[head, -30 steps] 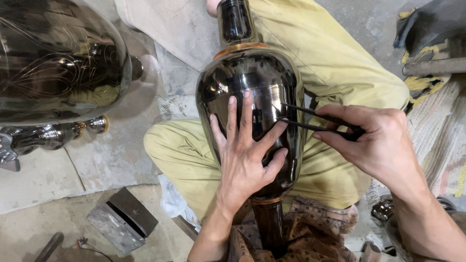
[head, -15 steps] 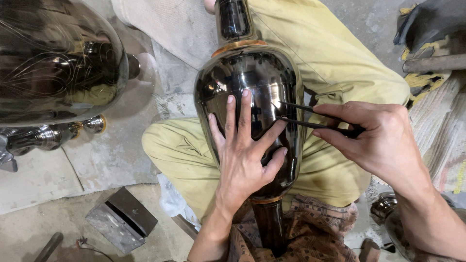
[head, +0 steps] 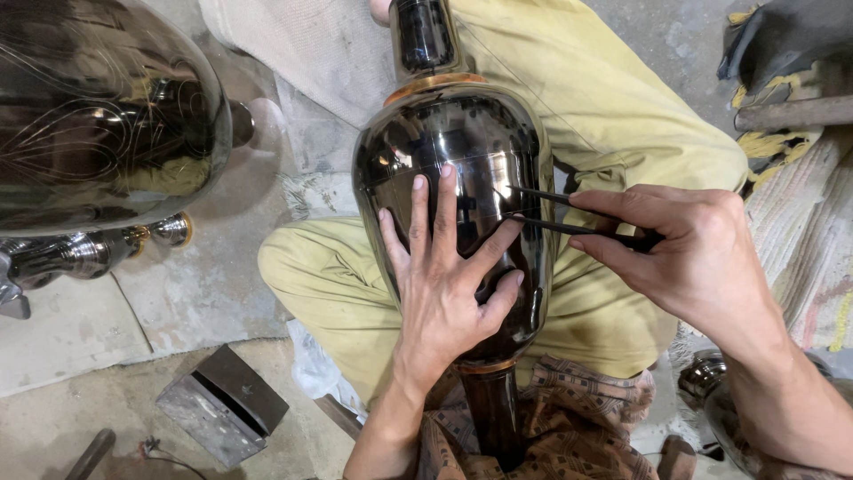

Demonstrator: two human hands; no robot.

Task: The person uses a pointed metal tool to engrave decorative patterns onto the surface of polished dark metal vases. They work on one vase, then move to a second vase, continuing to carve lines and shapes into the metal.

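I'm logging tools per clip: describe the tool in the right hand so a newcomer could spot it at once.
Start at the big dark glossy vase lying across the person's lap, steadied by the left hand spread flat on it. At its right flank, the right hand pinches a two-pronged tool, tips against the metal. It is thin, black and forked, unlike the bulky grey block on the floor.
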